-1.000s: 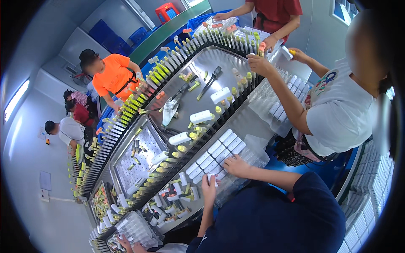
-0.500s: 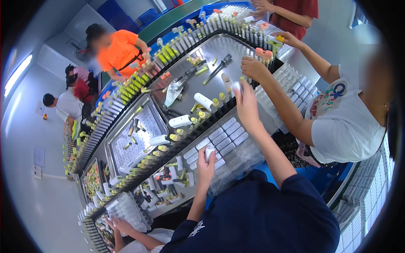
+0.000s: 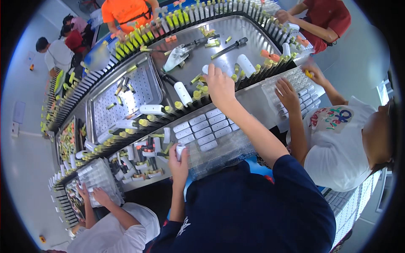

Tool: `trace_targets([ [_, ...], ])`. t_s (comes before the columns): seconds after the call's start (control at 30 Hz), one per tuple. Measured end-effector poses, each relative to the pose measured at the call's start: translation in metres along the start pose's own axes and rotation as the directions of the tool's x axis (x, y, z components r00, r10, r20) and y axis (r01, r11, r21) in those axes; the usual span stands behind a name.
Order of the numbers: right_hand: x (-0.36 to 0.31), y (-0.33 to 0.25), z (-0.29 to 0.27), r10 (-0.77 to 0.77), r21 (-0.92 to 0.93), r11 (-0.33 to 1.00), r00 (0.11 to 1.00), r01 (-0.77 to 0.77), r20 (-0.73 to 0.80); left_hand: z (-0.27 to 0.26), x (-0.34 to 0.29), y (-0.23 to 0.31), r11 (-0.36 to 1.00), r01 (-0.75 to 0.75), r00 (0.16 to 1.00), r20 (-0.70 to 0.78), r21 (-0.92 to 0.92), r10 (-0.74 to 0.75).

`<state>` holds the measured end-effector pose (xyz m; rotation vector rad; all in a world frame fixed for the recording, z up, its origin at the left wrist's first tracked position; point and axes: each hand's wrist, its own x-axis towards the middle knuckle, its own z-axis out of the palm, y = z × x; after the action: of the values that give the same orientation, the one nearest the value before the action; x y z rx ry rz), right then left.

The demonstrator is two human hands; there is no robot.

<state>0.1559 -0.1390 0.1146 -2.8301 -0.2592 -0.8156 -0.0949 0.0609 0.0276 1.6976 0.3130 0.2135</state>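
My left hand (image 3: 179, 166) is closed round a small white plastic casing (image 3: 180, 151), held upright beside the near tray. My right hand (image 3: 222, 87) reaches over the rack of yellow-tipped pegs (image 3: 196, 95). Its fingers are bent together at a white rounded casing (image 3: 206, 69), partly hidden behind them. Between my arms lies a clear plastic tray (image 3: 219, 154) with rows of white casings (image 3: 205, 131). To the left of my left hand is a heap of white and black parts (image 3: 141, 157).
Beyond the rack are a metal tray (image 3: 194, 36) with black-handled tools and a glove (image 3: 176, 57), and a perforated tray (image 3: 122, 99). A co-worker in white (image 3: 337, 139) works close on my right. Another white-clad co-worker (image 3: 118, 227) is at lower left.
My view has shifted. My right hand has moved left over the pegs, and my left hand has drawn back left from the rows of casings. The co-worker's hands on the right have lowered toward their tray.
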Motion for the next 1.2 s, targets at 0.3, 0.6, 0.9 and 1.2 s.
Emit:
trace_targets([
  [0.3,-0.011,-0.069,-0.015,-0.127,0.033,0.992,0.989,0.125,0.074,-0.021,-0.001,0.033,0.994,-0.036,0.997,-0.058,0.100,0.042],
  [0.6,-0.008,-0.124,-0.018,-0.266,0.277,0.939,0.941,0.203,0.211,-0.026,0.028,0.161,0.917,-0.397,0.917,0.020,-0.036,0.398],
  [0.9,-0.058,-0.175,-0.019,-0.392,0.307,0.894,0.903,0.327,0.178,-0.014,0.057,0.236,0.766,-0.610,0.792,0.117,0.203,0.599],
  [1.2,-0.145,-0.168,-0.003,-0.502,0.705,0.593,0.863,0.389,-0.054,0.054,0.126,0.167,0.938,-0.229,0.973,0.030,0.261,0.230],
])
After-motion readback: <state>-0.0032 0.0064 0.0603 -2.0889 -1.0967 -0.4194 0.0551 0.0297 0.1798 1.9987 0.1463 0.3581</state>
